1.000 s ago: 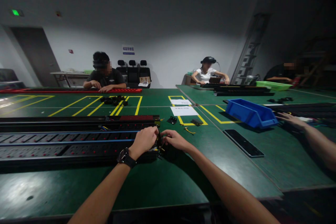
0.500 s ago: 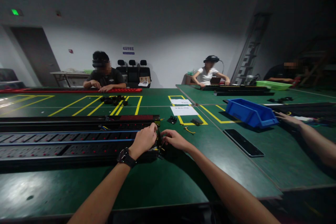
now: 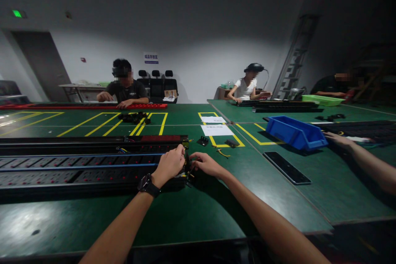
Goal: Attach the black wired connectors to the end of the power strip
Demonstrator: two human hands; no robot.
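One green table spans the view, its lying things unmoved since a second ago; beyond it, the co-worker in a dark top has drawn one hand back from a red strip, and the co-worker in a white top has shifted slightly rightward in view; long black socket strips, dotted red, lie side by side at the left, their ends near the middle; a blue bin stands well apart to the right, another person's hand just beside it; the left hand, hardly moved, is back-up with bent fingers over the nearer strip's end; the right hand, in the same place, faces it across that end, thumb and forefinger brought near each other; whether either grips a part cannot be told, since the fingertips are dark and partly hidden; a phone lies nearer than the bin; a small black bracket and a yellow wire lie beyond the right hand.
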